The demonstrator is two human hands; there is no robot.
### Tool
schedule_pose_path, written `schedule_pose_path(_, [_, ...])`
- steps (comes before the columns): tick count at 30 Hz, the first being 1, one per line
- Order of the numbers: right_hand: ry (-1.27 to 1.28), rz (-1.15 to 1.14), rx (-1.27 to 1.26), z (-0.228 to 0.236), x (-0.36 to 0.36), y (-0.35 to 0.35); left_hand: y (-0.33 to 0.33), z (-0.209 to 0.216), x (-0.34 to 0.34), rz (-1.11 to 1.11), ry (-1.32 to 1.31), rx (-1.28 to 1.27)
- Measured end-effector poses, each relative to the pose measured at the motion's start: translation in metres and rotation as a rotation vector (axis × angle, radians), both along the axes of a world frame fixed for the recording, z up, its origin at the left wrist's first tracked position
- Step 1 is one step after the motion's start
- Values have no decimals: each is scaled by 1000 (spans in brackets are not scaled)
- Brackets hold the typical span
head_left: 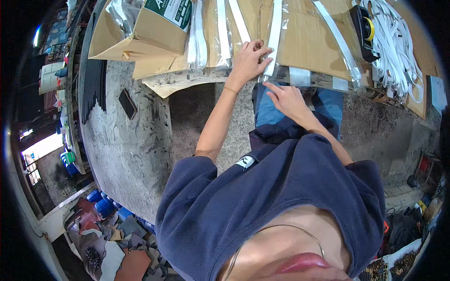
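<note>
A flat white strap (276,29) in a clear plastic sleeve lies lengthwise over the cardboard-covered table (304,47), its lower end near the front edge. My left hand (251,62) is on this strap from its left side, thumb and forefinger on the lower part and the other fingers curled. At the sleeve's bottom end, my right hand (291,103) reaches in with the forefinger stretched out to the clear plastic. The right thumb is apart from that finger, and the other fingers are folded. Further sleeved white straps (223,35) lie to the left, and another sleeved strap (335,35) to the right.
An open cardboard box (154,35) with plastic-wrapped contents stands at the far left. On the right are a black-and-yellow tape dispenser (367,33) and a heap of white straps (393,47). A phone (127,104) lies on the grey side table (136,150). Scraps (133,264) cover the lower left.
</note>
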State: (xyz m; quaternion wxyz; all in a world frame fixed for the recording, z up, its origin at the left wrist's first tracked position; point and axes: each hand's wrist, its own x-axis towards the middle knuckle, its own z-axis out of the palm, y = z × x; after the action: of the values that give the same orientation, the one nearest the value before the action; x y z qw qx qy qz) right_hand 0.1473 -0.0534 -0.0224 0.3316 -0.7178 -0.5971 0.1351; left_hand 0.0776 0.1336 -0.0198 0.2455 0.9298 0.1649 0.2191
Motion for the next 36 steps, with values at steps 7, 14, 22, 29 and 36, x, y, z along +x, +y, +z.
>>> schedule_pose_path(7, [706,-138,-246,-40,-5,1,-2,-1,-1,0,21,-6])
schedule_pose_path(14, [1468,-122,-391,-34,2,-13,-5,0,9,-9,28,-9])
schedule_pose_path(22, [191,-652,70,121,175,-50,-1,0,-6,46,45,39])
schedule_pose_path(29, [234,-599,-519,93,341,-80,-6,1,5,28,9,31])
schedule_pose_path(36, [596,-598,-528,85,355,-79,-7,4,4,22,21,39])
